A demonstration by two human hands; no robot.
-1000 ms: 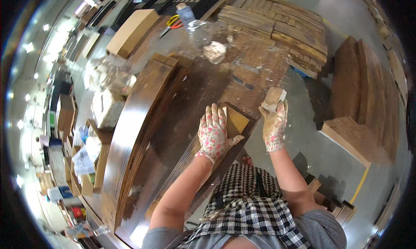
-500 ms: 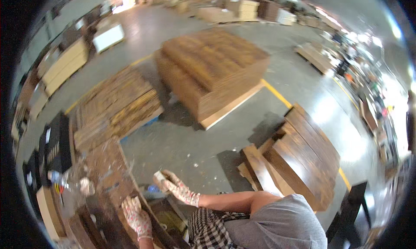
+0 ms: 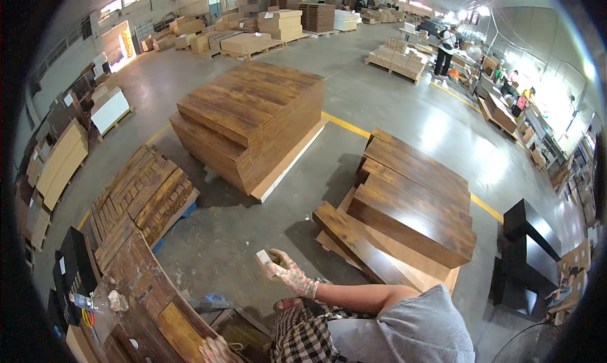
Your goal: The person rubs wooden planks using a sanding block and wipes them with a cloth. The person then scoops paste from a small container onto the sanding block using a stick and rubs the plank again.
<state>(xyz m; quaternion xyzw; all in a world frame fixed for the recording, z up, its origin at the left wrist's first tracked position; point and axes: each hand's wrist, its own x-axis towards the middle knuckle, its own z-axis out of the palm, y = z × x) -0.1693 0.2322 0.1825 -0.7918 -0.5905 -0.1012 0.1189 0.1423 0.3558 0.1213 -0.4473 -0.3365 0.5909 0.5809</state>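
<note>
My right hand [image 3: 289, 277], in a floral-patterned glove, is closed around a small whitish block [image 3: 263, 259], held over the floor beside the workbench. My left hand [image 3: 218, 350], also gloved, rests at the bench's near edge by the lower rim of the view, partly cut off. Its fingers look stretched out against the end of a brown wood-grain board [image 3: 180, 333]. That board lies on the worn brown workbench [image 3: 136, 262]. A clear plastic bottle [image 3: 81, 301] and a crumpled pale lump [image 3: 117, 302] sit at the bench's left side.
A large stack of wood-grain panels [image 3: 253, 104] stands ahead on a pale base. Stacked boards [image 3: 417, 205] lie to the right, with one loose board [image 3: 354, 243]. Wood strips [image 3: 136, 199] fill a pallet at left. Black boxes [image 3: 528, 262] stand far right; people work farther off.
My view has swung, showing more of the hall. My right hand, still with the whitish block, has moved away from the bench. My left hand sits lower, at the view's edge.
</note>
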